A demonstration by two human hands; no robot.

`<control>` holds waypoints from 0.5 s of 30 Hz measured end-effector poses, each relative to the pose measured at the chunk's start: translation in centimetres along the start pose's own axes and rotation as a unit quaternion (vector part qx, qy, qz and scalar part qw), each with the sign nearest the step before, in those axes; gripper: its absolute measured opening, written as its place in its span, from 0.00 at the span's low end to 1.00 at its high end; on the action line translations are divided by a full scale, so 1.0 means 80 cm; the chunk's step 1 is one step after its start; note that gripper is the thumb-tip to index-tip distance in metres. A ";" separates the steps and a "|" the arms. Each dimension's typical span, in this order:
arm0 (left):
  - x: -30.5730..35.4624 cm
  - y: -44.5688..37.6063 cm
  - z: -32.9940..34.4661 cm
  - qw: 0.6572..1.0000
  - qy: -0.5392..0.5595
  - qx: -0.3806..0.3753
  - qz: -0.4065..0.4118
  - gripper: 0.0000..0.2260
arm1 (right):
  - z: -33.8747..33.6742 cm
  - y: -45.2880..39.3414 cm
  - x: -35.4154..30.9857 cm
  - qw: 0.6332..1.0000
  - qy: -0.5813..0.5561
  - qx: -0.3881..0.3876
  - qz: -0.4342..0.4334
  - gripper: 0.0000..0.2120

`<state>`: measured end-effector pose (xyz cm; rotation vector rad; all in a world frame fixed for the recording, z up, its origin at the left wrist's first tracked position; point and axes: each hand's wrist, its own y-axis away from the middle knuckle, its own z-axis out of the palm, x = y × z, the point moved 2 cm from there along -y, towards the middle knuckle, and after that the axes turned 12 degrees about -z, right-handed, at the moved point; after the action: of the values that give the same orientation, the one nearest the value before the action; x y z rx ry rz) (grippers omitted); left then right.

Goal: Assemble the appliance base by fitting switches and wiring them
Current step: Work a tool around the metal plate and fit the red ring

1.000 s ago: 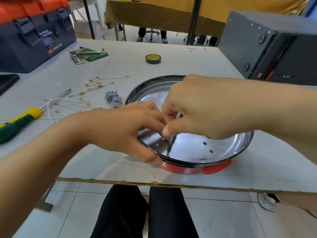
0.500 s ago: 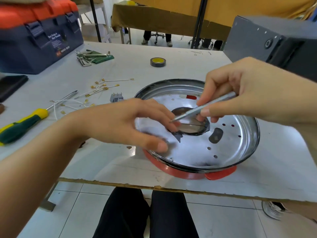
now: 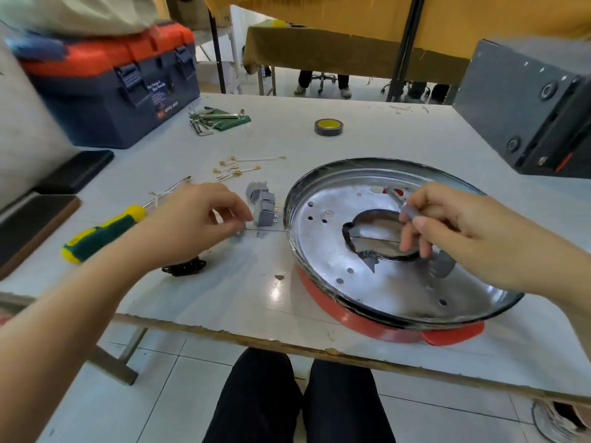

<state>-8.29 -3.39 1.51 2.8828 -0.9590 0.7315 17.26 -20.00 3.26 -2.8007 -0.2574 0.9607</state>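
On the white surface (image 3: 367,135), near edge: the appliance base (image 3: 393,282) is lying flat on the right, a shiny metal pan with a red rim below and a cut-out hole in the middle.
Left hand (image 3: 195,219): it's reaching out left of the base, fingertips pinching down at something tiny on the surface, looks like a small screw (image 3: 238,233) but it's blurry, so I can't tell if the grip is actually holding it yet.
Right hand (image 3: 460,231): hovering over the base's centre hole, narrow grip pinching a thin grey tool (image 3: 407,212), probably a small driver.
Switches (image 3: 263,204): the grey cluster is sitting just left of the base rim, touching nothing but the surface, not fitted yet.
Wires (image 3: 243,166): the little gold-tipped leads are lying further back, well apart from the base.
Other stuff: a green and yellow screwdriver (image 3: 102,233) is sitting on the left, a tape roll (image 3: 328,127) and a toolbox (image 3: 108,87) are parked at the far side.
Step in hand, my guess: picking up a fastener to bring back to the base.
Doing it well: I'd be rolling the screw up onto a fingertip rather than chasing it flat, keeping the tool parked over the target hole, and not bumping the switches off toward the near edge.
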 end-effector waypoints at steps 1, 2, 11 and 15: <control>-0.001 -0.001 0.005 1.000 -0.019 -0.011 0.008 0.07 | 0.002 0.000 0.001 1.000 0.001 0.001 0.008 0.03; -0.001 -0.004 0.010 0.999 -0.037 -0.018 0.019 0.07 | 0.003 0.000 0.001 1.000 0.001 0.002 0.015 0.03; 0.019 -0.019 0.043 0.970 -0.189 0.042 0.149 0.03 | 0.001 0.000 -0.007 0.997 0.048 0.044 0.030 0.03; 0.023 -0.016 0.044 0.950 -0.242 0.081 0.180 0.07 | -0.002 0.000 -0.005 0.996 0.069 0.054 0.025 0.04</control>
<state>-4.80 -3.95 -0.65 3.1368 -1.5737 0.0910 17.01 -20.11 3.63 -2.7697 -0.1146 0.7626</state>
